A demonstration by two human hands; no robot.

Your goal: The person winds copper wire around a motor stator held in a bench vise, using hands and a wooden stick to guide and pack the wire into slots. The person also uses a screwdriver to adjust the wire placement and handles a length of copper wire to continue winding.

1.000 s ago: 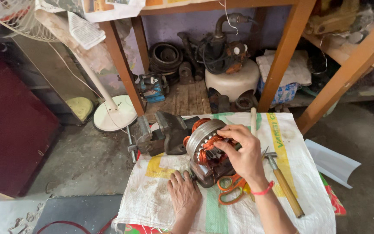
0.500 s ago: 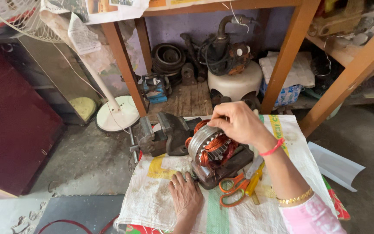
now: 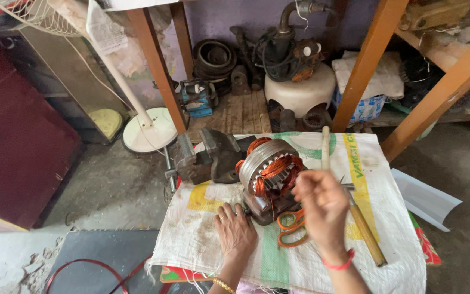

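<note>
Copper coil motor: sits mid-table, a grey metal motor core [image 3: 270,174] with orange copper windings showing through its open end, tipped a bit toward the person.
Left hand: the left hand [image 3: 236,231] lies flat and open on the sack, palm down, fingertips right up against the dark base of the motor, not gripping anything.
Right hand: the right hand [image 3: 322,209] is lifted just in front of the motor's right side, fingers curled in loosely; honestly can't tell if it's pinching something small or just closed on air.
Wristbands: red band on the right wrist, gold bangle on the left.
Scissors: orange-handled scissors [image 3: 292,231] lie on the sack right by the motor base, partly under the right hand.
Tool: a wooden-handled tool [image 3: 366,235] lies just right of the hand, running toward the near table edge.
Stick: a thin pale stick [image 3: 325,147] stands up behind the right hand, beside the motor.
Cover: a white woven sack [image 3: 202,245] with green and yellow print covers the table.
Vise: a dark bench vise [image 3: 208,158] sits at the far-left edge of the table, touching the motor's left side.
Further back: under the wooden bench legs, an old pump [image 3: 295,65] with black cables sits on a white tub, next to a coiled black hose [image 3: 214,59].
Far left: the round white base of a standing fan [image 3: 148,129] on the concrete floor.
</note>
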